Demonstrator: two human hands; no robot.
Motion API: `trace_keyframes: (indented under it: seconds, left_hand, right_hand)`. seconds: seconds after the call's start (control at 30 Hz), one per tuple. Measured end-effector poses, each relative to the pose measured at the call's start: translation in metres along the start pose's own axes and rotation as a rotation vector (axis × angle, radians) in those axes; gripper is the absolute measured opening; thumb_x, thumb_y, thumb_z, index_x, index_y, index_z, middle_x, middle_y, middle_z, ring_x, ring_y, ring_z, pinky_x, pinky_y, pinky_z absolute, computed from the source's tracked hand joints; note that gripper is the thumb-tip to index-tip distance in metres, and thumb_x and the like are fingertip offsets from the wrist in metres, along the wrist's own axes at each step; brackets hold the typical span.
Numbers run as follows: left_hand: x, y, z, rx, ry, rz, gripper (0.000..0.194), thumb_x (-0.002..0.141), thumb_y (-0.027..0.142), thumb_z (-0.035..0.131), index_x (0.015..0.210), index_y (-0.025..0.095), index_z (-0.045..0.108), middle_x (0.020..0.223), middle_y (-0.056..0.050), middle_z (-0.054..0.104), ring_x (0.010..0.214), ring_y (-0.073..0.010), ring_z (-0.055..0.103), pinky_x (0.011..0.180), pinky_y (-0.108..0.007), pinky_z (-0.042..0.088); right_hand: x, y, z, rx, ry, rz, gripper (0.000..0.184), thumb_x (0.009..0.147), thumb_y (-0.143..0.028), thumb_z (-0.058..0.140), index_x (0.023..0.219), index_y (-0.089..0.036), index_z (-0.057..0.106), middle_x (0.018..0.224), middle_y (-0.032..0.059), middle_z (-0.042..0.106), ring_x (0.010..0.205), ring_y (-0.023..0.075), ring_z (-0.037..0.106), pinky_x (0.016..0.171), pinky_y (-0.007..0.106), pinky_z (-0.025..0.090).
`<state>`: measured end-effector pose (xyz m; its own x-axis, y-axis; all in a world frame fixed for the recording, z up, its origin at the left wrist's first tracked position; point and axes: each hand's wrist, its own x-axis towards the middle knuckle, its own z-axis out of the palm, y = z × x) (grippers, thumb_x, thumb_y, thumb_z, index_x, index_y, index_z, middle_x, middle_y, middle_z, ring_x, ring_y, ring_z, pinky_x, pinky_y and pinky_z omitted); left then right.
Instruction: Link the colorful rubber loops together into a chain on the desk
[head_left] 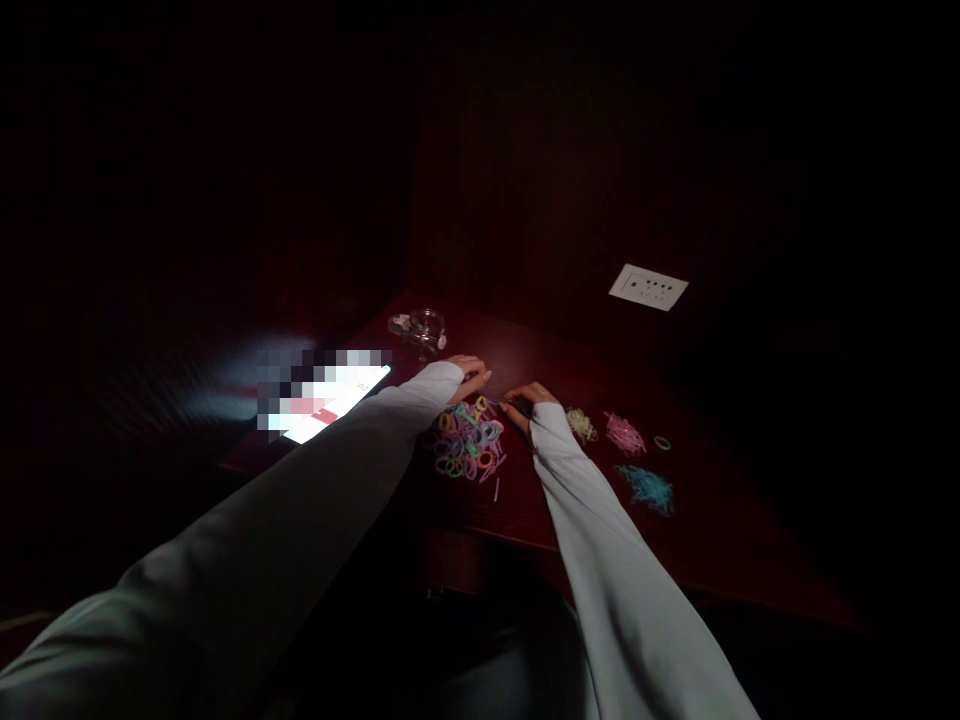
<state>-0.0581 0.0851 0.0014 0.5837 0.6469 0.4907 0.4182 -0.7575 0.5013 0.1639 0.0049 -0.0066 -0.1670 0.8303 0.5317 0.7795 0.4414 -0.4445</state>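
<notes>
A mixed pile of small coloured hair ties (469, 440) lies on the dark red table. At its far edge is my left hand (469, 374), with the fingers curled together; what they hold, if anything, is too small to make out. My right hand (528, 400) rests just right of the pile, thumb and forefinger pinched close, and their contents cannot be made out either. Right of that hand are sorted heaps: pale yellow bands (580, 425), pink bands (625, 434) and blue bands (649, 490). One greenish hair tie (661, 442) lies alone.
A clear jar (427, 328) stands at the back left, with small pale items beside it. A bright screen (337, 400), partly blurred, leans behind my left sleeve. A thin white stick (496, 490) lies near the table's front edge. A socket plate (649, 287) is on the wall.
</notes>
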Motion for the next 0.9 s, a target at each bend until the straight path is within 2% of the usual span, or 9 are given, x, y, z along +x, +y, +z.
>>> trace_keyframes:
  seconds: [0.13,0.3,0.5,0.63,0.73,0.9]
  left_hand:
    - [-0.001,0.002,-0.002,0.045,-0.009,0.001,0.032,0.102,0.04,0.046,0.088,0.021,0.067,0.094,-0.005,0.068,0.093,-0.0194,0.063,0.09,-0.031,0.048]
    - [0.0,0.002,-0.003,0.026,-0.045,0.038,0.029,0.101,0.039,0.048,0.09,0.021,0.069,0.098,-0.006,0.069,0.096,-0.0207,0.064,0.094,-0.032,0.048]
    - [0.003,-0.002,-0.007,-0.073,-0.098,-0.025,0.029,0.099,0.037,0.049,0.088,0.02,0.07,0.096,-0.006,0.07,0.096,-0.0201,0.065,0.094,-0.031,0.049]
    - [0.002,0.003,-0.011,-0.085,-0.103,-0.035,0.029,0.098,0.038,0.05,0.094,0.02,0.072,0.097,-0.005,0.07,0.093,-0.0191,0.064,0.091,-0.031,0.05]
    - [0.002,0.008,-0.011,-0.119,-0.155,0.02,0.027,0.095,0.039,0.056,0.1,0.02,0.074,0.1,-0.005,0.071,0.092,-0.0192,0.064,0.09,-0.032,0.051]
    - [0.004,0.01,-0.01,-0.17,-0.225,0.071,0.024,0.093,0.039,0.059,0.092,0.022,0.076,0.103,-0.006,0.073,0.102,-0.0208,0.065,0.101,-0.034,0.049]
  right_hand:
    - [0.008,0.001,0.006,-0.007,-0.064,-0.021,0.01,0.088,-0.032,0.066,0.09,-0.024,0.073,0.092,0.0051,0.067,0.086,0.0205,0.063,0.082,0.032,0.051]
    - [0.008,0.0,0.006,-0.028,-0.059,-0.031,0.008,0.087,-0.028,0.063,0.085,-0.024,0.07,0.087,0.005,0.066,0.081,0.0199,0.061,0.078,0.03,0.05]
    - [-0.003,0.009,-0.011,-0.062,-0.012,0.003,0.011,0.087,-0.031,0.062,0.081,-0.023,0.068,0.086,0.0054,0.067,0.079,0.02,0.061,0.077,0.031,0.049]
    - [-0.009,0.012,-0.025,-0.094,-0.046,0.061,0.007,0.084,-0.029,0.065,0.082,-0.023,0.068,0.087,0.0056,0.067,0.082,0.0213,0.062,0.078,0.033,0.05]
    - [-0.011,0.007,-0.028,-0.087,-0.036,0.08,0.008,0.085,-0.03,0.066,0.088,-0.023,0.069,0.09,0.0064,0.068,0.086,0.0224,0.063,0.081,0.035,0.05]
    - [-0.011,-0.013,-0.022,0.004,-0.027,0.008,0.014,0.088,-0.035,0.068,0.095,-0.023,0.074,0.093,0.0057,0.07,0.087,0.0209,0.065,0.082,0.034,0.051]
